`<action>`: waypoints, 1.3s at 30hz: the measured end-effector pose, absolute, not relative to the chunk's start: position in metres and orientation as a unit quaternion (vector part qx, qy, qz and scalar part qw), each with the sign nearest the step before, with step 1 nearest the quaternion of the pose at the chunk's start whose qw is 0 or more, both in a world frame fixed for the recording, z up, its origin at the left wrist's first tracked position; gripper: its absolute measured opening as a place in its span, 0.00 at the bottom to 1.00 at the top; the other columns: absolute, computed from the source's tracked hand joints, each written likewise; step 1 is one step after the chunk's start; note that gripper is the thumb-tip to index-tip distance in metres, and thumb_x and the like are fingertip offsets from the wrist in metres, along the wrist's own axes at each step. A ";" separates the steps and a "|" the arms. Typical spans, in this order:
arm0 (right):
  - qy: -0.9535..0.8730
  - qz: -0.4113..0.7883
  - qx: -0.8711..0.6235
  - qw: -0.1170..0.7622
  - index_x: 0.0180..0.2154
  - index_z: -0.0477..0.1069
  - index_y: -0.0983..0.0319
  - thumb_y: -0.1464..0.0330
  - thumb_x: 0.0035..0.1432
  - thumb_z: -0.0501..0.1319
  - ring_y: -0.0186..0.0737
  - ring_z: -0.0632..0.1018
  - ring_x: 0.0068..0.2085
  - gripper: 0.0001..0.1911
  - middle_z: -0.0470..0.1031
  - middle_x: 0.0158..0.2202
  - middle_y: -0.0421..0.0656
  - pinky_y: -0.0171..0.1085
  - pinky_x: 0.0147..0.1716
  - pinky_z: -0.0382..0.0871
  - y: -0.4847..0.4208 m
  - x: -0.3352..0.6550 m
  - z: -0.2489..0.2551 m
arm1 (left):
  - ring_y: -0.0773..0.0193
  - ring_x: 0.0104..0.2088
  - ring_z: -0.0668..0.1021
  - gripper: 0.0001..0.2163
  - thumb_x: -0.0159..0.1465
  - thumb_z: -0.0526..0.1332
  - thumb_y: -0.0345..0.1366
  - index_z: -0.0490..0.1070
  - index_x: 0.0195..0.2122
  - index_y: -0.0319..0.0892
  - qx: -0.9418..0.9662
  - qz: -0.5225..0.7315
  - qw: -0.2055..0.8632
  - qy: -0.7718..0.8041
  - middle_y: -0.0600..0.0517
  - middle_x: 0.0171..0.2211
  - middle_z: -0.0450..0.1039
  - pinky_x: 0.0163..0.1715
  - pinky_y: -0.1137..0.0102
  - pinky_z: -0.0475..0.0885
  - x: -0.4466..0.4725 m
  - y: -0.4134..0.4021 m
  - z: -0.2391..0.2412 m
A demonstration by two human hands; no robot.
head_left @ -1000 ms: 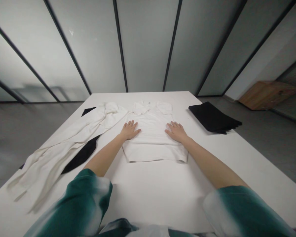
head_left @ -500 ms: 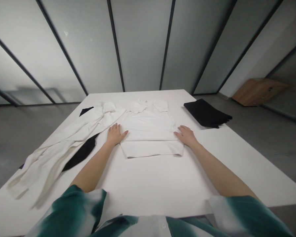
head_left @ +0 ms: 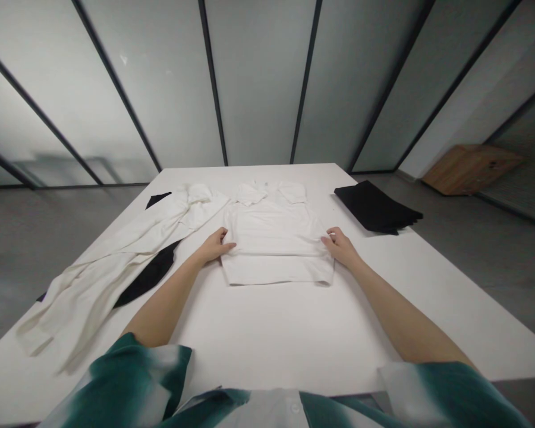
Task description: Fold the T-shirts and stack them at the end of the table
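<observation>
A white polo shirt (head_left: 276, 235) lies flat on the white table (head_left: 267, 333), collar away from me, its sleeves folded in. My left hand (head_left: 214, 245) pinches the shirt's left edge at mid-height, fingers curled round the cloth. At the shirt's right edge, my right hand (head_left: 340, 245) grips the fabric the same way. Both forearms reach across the table from my green and white sleeves.
A long white garment (head_left: 116, 255) sprawls over a black cloth (head_left: 149, 276) on the table's left side. A folded black stack (head_left: 374, 207) sits at the far right. Glass partition walls stand behind, and a wooden box (head_left: 470, 166) rests on the floor at right.
Both hands slid outward from lying flat on the shirt's front to its side edges, and their fingers have closed on the cloth.
</observation>
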State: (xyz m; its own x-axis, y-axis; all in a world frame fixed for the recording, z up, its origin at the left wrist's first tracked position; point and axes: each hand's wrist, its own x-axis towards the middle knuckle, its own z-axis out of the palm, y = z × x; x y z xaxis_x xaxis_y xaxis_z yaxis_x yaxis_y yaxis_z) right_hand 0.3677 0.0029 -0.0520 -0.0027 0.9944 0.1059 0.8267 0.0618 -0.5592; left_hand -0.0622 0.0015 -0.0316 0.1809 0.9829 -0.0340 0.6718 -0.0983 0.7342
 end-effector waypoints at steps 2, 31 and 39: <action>-0.699 0.202 -0.645 0.234 0.65 0.56 0.65 0.58 0.59 0.55 0.47 0.79 0.36 0.35 0.81 0.39 0.47 0.41 0.37 0.72 0.000 0.369 -0.050 | 0.61 0.33 0.76 0.36 0.55 0.63 0.47 0.56 0.63 0.41 0.687 0.244 0.387 0.565 0.52 0.35 0.75 0.34 0.66 0.72 -0.062 -0.004 -0.026; -0.649 0.477 -0.516 0.291 0.40 0.77 0.61 0.53 0.50 0.67 0.38 0.71 0.29 0.21 0.72 0.27 0.41 0.36 0.29 0.64 -0.066 0.380 0.002 | 0.64 0.35 0.75 0.24 0.54 0.70 0.42 0.73 0.51 0.44 0.703 0.188 0.539 0.423 0.51 0.38 0.75 0.33 0.71 0.70 -0.092 -0.048 0.023; -0.573 0.496 -0.512 0.404 0.41 0.75 0.59 0.60 0.43 0.70 0.34 0.70 0.25 0.21 0.70 0.28 0.38 0.34 0.24 0.63 -0.015 0.379 0.022 | 0.69 0.26 0.74 0.20 0.52 0.70 0.40 0.75 0.46 0.42 0.626 0.288 0.574 0.443 0.53 0.30 0.72 0.23 0.75 0.68 -0.095 -0.017 0.031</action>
State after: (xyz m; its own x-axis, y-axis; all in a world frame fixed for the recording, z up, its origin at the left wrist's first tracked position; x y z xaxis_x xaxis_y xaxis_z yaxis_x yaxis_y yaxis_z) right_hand 0.3794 -0.0148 0.0221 -0.1490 0.9878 -0.0452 0.1855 -0.0170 -0.9825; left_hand -0.0947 -0.0169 0.0314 0.4421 0.8847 -0.1480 0.2248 0.0504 0.9731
